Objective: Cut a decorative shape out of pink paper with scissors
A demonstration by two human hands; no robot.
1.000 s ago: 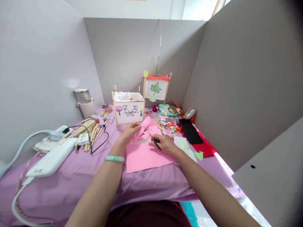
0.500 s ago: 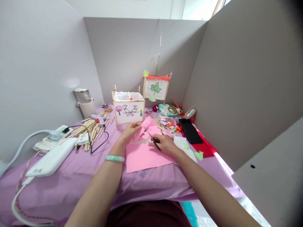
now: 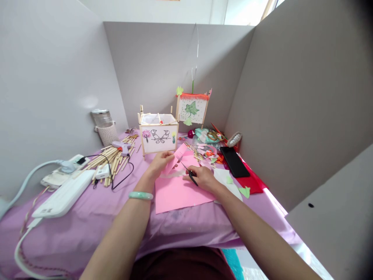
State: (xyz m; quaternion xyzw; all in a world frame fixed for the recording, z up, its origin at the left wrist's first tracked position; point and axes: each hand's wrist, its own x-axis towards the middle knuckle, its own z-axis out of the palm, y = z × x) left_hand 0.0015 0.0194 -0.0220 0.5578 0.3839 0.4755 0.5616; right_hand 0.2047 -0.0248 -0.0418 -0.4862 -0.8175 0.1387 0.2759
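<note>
My left hand (image 3: 162,162) is closed on a strip of pink paper (image 3: 181,151), raised at a slant with narrow cuts along its edge. My right hand (image 3: 202,177) grips a pair of scissors with black handles (image 3: 191,177). The blades point up and left and lie at the strip's cut edge. Below both hands, a larger pink sheet (image 3: 179,196) lies flat on the purple cloth. Right behind the hands stands a lantern of sticks and white paper (image 3: 159,138), drawn with two birds and flowers.
A finished-looking lantern with a green leaf (image 3: 192,109) stands at the back. Wooden sticks (image 3: 113,159), a glue gun (image 3: 121,147) and a white power strip (image 3: 62,194) are on the left. To the right lie paper scraps (image 3: 208,151), a black phone (image 3: 234,161) and red paper (image 3: 252,184).
Almost nothing differs. The scissor blades look slightly closer together at the strip's edge; both hands keep their places.
</note>
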